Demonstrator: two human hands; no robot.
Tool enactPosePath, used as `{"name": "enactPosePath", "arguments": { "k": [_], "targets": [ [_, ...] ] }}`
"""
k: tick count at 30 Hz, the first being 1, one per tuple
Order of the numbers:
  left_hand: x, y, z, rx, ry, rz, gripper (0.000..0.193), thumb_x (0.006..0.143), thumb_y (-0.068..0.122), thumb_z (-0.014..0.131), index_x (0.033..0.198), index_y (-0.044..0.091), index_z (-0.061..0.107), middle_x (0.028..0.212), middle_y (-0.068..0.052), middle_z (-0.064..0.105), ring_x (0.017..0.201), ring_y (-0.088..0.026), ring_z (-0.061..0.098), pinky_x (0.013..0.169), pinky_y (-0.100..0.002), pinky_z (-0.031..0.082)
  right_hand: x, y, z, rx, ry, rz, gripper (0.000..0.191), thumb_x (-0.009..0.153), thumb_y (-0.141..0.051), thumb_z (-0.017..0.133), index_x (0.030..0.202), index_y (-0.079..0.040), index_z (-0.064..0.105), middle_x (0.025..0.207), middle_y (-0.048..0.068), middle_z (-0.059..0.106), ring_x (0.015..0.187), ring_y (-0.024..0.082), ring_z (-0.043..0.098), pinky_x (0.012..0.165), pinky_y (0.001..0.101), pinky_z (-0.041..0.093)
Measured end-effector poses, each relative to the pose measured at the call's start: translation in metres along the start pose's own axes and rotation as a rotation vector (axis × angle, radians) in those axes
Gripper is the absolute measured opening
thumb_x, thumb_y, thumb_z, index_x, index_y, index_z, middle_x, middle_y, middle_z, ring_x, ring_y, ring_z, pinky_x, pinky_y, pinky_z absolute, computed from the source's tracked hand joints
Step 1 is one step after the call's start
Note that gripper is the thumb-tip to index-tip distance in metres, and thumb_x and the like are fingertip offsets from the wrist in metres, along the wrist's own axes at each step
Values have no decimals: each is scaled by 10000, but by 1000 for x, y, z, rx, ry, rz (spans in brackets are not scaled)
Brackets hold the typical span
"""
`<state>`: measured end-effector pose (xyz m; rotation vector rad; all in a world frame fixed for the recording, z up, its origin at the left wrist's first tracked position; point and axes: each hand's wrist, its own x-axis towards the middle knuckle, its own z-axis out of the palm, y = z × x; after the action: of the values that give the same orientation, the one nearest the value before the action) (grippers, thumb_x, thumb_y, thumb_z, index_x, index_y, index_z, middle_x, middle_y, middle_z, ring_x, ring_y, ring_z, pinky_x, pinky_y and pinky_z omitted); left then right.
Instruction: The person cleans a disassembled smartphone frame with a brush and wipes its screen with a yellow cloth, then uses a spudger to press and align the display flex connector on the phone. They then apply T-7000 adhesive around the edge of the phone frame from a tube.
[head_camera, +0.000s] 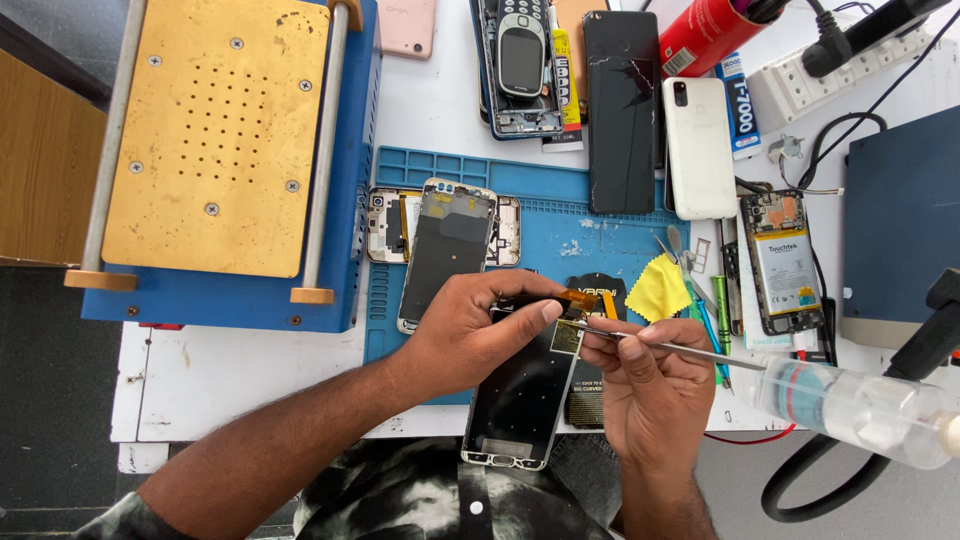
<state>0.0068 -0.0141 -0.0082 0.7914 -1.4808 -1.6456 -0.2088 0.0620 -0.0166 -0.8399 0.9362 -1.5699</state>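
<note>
A white worktable (250, 375) fills most of the view, its paint scuffed and chipped near the 8 o'clock edge; dark grey floor (50, 400) shows beyond it at 8 and 9 o'clock; a brown wooden panel (45, 160) stands at 10 o'clock, beside the table; a blue silicone mat (590, 240) covers the table's middle; even daylight, soft shadows.
</note>
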Motion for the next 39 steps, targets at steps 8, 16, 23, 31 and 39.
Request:
{"name": "enactPosePath", "arguments": {
  "k": [8, 16, 23, 31, 39],
  "targets": [
    [1, 0, 0, 0, -11, -55, 258, 1021, 243, 635, 1131, 34, 739, 879, -47, 751, 761, -51, 676, 644, -224, 563, 0, 2, -5, -13, -14, -11, 107, 1049, 2, 646, 1131, -27, 585, 1135, 319, 724, 1031, 336, 764, 897, 445, 654],
    [1, 2, 1, 29, -4, -7, 244, 1023, 224, 650, 1141, 35, 747, 944, -56, 770, 832, -74, 693, 722, -236, 575, -1, 3, -8, 15, 1, -12, 112, 1045, -38, 669, 1124, -42, 589, 1122, 308, 733, 1015, 337, 769, 862, 443, 660],
    [0, 3, 1, 27, -9, -33, 246, 1015, 226, 649, 1138, 36, 745, 940, -61, 767, 817, -76, 696, 706, -240, 581, -2, 6, -8, 28, 6, -24, 125, 1051, -40, 678, 1140, -40, 589, 1128, 303, 732, 1013, 325, 767, 859, 441, 652],
    [-1, 4, 0, 14, -20, -13, 252, 1031, 240, 650, 1144, 38, 747, 950, -68, 770, 836, -78, 709, 713, -244, 595, -8, 11, -16, -75, -93, -189, 135, 1075, -46, 678, 1174, -54, 587, 1099, 303, 739, 1026, 337, 764, 884, 450, 652],
    [1, 1, -1, 0, -12, -23, 262, 1036, 247, 634, 1132, 29, 745, 943, -68, 766, 821, -83, 711, 701, -245, 598, -19, 12, -12, -559, -189, -527, 115, 1084, -73, 626, 1147, -61, 531, 1082, 308, 716, 1083, 366, 751, 989, 494, 639]
  ]
}}
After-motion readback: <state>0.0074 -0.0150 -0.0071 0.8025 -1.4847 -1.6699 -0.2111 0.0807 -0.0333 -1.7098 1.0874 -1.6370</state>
